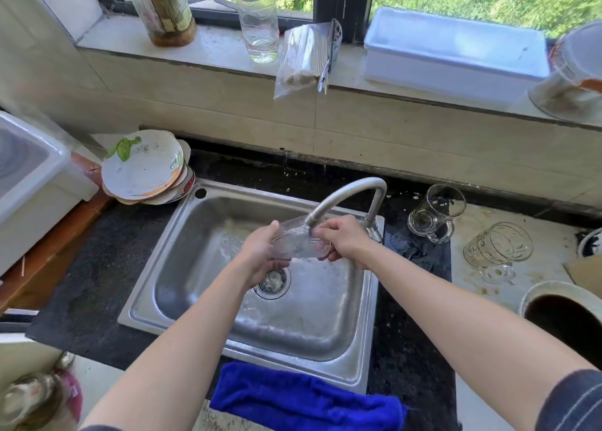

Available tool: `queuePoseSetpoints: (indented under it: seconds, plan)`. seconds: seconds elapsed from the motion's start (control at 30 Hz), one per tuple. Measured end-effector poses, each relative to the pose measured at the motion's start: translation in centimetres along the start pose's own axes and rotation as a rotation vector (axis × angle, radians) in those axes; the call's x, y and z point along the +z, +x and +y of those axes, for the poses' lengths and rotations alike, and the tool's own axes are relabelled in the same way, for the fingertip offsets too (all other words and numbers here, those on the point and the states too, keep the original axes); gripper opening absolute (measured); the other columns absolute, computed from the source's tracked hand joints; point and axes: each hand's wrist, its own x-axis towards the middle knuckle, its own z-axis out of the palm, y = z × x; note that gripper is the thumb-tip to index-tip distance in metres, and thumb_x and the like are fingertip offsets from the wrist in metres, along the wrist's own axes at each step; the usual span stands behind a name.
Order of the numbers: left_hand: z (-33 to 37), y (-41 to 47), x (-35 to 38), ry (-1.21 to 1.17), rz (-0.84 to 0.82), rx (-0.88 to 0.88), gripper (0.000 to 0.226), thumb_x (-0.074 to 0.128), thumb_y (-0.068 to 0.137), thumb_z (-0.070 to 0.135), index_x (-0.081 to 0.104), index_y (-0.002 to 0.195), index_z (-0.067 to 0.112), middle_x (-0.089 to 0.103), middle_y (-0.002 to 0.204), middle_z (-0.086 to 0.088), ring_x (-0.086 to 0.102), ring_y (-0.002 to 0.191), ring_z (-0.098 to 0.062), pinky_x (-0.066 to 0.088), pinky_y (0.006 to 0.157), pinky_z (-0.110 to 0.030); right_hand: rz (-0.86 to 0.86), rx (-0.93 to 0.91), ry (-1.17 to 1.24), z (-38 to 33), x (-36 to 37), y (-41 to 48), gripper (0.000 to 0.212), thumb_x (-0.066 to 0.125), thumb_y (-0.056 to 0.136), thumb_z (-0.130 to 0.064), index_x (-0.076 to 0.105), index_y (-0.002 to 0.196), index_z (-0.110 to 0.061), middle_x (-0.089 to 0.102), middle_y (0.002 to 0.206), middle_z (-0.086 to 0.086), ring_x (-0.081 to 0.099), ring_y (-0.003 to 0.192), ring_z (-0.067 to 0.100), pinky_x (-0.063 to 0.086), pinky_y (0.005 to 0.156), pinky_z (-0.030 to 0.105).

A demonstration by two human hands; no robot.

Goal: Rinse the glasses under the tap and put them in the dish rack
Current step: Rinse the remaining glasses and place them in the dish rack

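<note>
Over the sink [182, 235], just under the tap [345, 194], a clear glass [293, 243] is held tilted on its side. The left hand [264, 254] has its fingers curled round the body. The right hand [342, 238] grips the other end, fingers closed on it.

Assessment: rigid, light, fragile, and probably slippery while wet. A full wrap round the body looks safer than a pinch at the rim.

Two more glass mugs [436, 212] [498, 248] sit on the counter to the right, and their handles offer a firm hold.

Not determinable: which end of the held glass faces the spout, whether it has a handle, and the water stream itself. No dish rack can be identified.
</note>
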Motion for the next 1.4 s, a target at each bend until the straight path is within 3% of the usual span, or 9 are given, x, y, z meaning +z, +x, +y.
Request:
queuePoseSetpoints:
  seconds: [0.1,0.27,0.4,0.57,0.73,0.93,1.1,1.27,1.4]
  plan:
    - [-1.0,0.0,0.6,0.226,0.156,0.150,0.026,0.045,0.099,0.035,0.059,0.105,0.014,0.059,0.099,-0.007,0.054,0.081,-0.021,0.048,0.070,-0.036,0.074,0.001,-0.153,-0.3,-0.1,-0.1,0.021,0.051,0.096,-0.007,0.067,0.089,0.004,0.070,0.073,0.014,0.069,0.054,0.020,0.054,0.049,0.029]
    - [-2.3,-0.6,0.6,0.431,-0.017,0.176,0.026,0.051,0.094,0.028,0.061,0.086,0.005,0.056,0.096,-0.011,0.051,0.087,-0.020,0.049,0.074,-0.036,0.215,-0.193,-0.539,-0.6,0.0,-0.8,0.038,0.043,0.095,-0.012,0.047,0.057,-0.010,0.065,0.061,0.013,0.070,0.058,0.024,0.052,0.057,0.042]
    - [-0.9,0.0,0.4,-0.078,0.012,-0.026,0.026,0.044,0.097,0.033,0.053,0.090,0.010,0.053,0.095,-0.014,0.052,0.077,-0.025,0.048,0.066,-0.037,0.235,-0.354,-0.691,-1.4,0.1,-1.6,0.042,0.042,0.098,-0.021,0.040,0.056,-0.021,0.051,0.058,0.002,0.054,0.061,0.023,0.041,0.059,0.035]
    - [-0.2,1.6,-0.8,-0.018,-0.111,-0.228,0.044,0.041,0.094,0.056,0.056,0.100,0.015,0.061,0.088,-0.013,0.059,0.068,-0.025,0.046,0.062,-0.032,0.189,-0.456,-0.698,-2.2,0.2,-2.8,0.030,0.048,0.099,-0.023,0.073,0.089,-0.009,0.069,0.088,0.002,0.061,0.078,0.020,0.046,0.071,0.032]
    - [-0.8,4.2,0.7,-0.043,-0.128,-0.232,0.040,0.046,0.089,0.058,0.065,0.099,0.024,0.065,0.088,-0.003,0.060,0.059,-0.016,0.045,0.054,-0.026,0.183,-0.509,-0.583,-0.8,-0.6,-2.7,0.020,0.053,0.098,-0.024,0.072,0.103,-0.022,0.061,0.070,-0.009,0.055,0.068,0.013,0.044,0.067,0.032]
    - [-1.0,6.8,1.3,-0.187,0.023,-0.184,0.027,0.050,0.089,0.048,0.056,0.089,0.022,0.059,0.067,0.001,0.050,0.046,-0.014,0.032,0.049,-0.024,0.384,-0.930,-0.897,2.9,-0.8,-4.0,0.033,0.064,0.081,-0.007,0.068,0.113,-0.009,0.069,0.113,0.004,0.062,0.110,0.022,0.057,0.079,0.034]
    - [0.2,7.3,2.3,-0.123,-0.098,-0.132,0.053,0.055,0.084,0.048,0.055,0.120,0.009,0.061,0.094,-0.014,0.058,0.066,-0.023,0.046,0.059,-0.029,-0.006,-0.564,-1.204,1.3,1.7,-1.6,0.053,0.051,0.091,-0.011,0.039,0.143,-0.009,0.041,0.147,0.005,0.031,0.138,0.020,0.047,0.096,0.038]
    - [0.9,8.4,-0.6,-0.113,-0.037,-0.091,0.054,0.058,0.081,0.051,0.058,0.120,0.012,0.064,0.113,-0.016,0.061,0.095,-0.031,0.046,0.083,-0.038,-0.090,-0.705,-1.165,2.2,1.6,-1.2,0.065,0.048,0.090,-0.004,0.029,0.151,-0.011,0.030,0.158,0.005,0.024,0.146,0.023,0.047,0.095,0.042]
    - [0.7,8.0,0.4,-0.050,-0.067,-0.098,0.035,0.052,0.089,0.047,0.062,0.097,0.014,0.062,0.080,-0.008,0.055,0.058,-0.020,0.039,0.055,-0.028,0.009,-0.658,-1.279,1.3,2.3,-0.4,0.052,0.046,0.092,-0.006,0.037,0.144,-0.009,0.039,0.151,0.008,0.032,0.138,0.023,0.043,0.092,0.037]
